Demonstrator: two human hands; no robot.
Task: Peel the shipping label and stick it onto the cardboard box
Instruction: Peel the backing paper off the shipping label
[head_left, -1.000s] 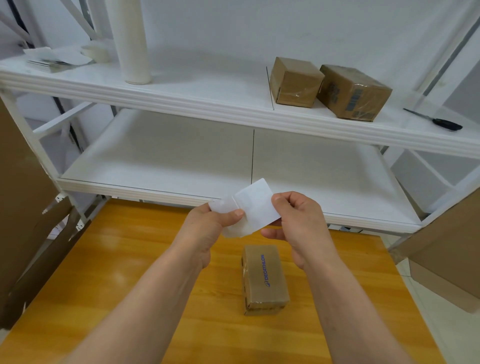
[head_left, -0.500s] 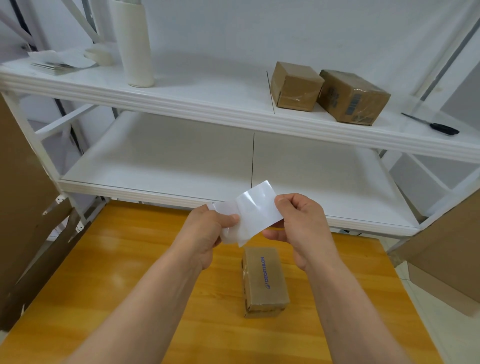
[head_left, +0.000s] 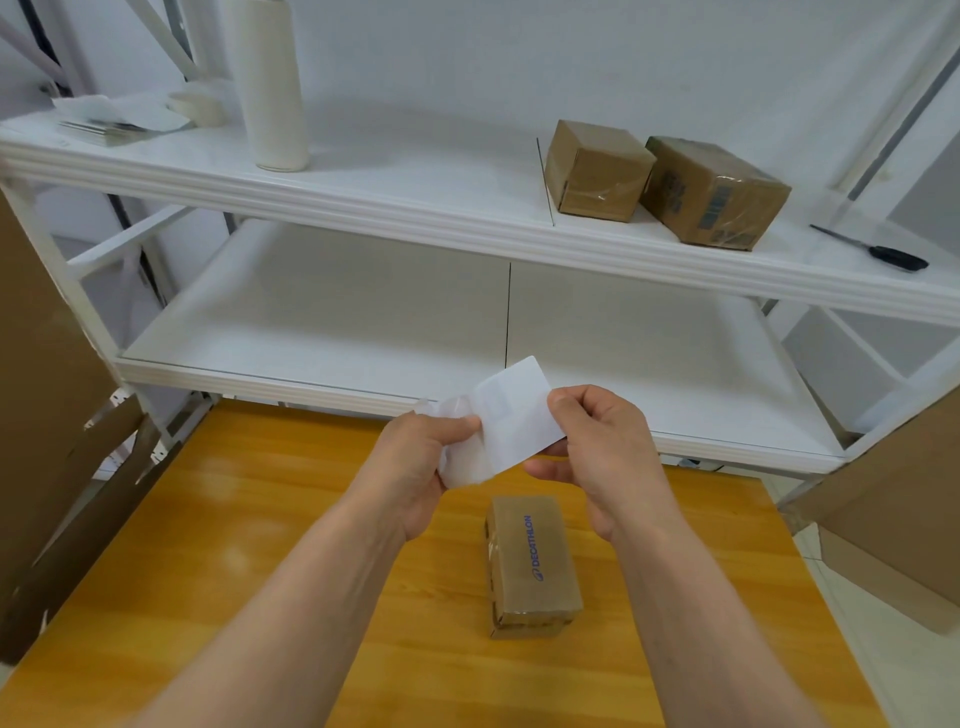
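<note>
Left arm (head_left: 291, 623): bare from the wrist down to the bottom edge of the picture, to the left of the cardboard box (head_left: 530, 561). It is long and smooth and gets wider toward the elbow.
Right arm (head_left: 691, 623): bare too, to the right of the cardboard box, with the same long, smooth shape.
Left grip (head_left: 415, 467): bare, up and left of the cardboard box, with little folds at the wrist.
Right grip (head_left: 608, 457): bare, up and right of the cardboard box, with round knuckle bumps along the top.
</note>
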